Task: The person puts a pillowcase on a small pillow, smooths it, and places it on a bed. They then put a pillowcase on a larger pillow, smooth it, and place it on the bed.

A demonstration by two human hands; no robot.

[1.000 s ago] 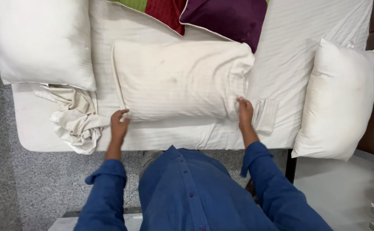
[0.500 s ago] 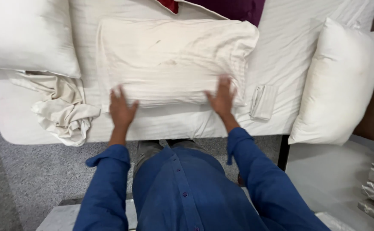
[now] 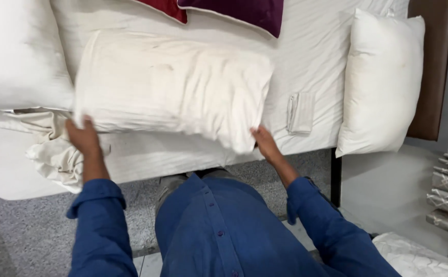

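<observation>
A cream pillow (image 3: 172,87) is lying across the near edge of the bed (image 3: 311,56), slightly raised and blurred, with both hands gripping its near long side. The left hand (image 3: 83,136) is holding the pillow's near left corner, fingers curled up around the edge and the thumb side toward the camera. The right hand (image 3: 266,143) is sitting under the near right corner, fingers tucked beneath the fabric so that how tightly they are closing cannot be told. Both arms in blue sleeves are reaching forward from the body, elbows out, wrists well apart at the pillow's two ends.

A crumpled cream cloth (image 3: 54,151) is bunching at the bed's near left edge, just beside the left hand. A large white pillow (image 3: 18,56) is lying at the left, another white pillow (image 3: 383,82) is leaning at the bed's right edge, and a small folded cloth (image 3: 301,113) is lying between it and the right hand. A purple cushion (image 3: 244,13) is resting at the far edge.
</observation>
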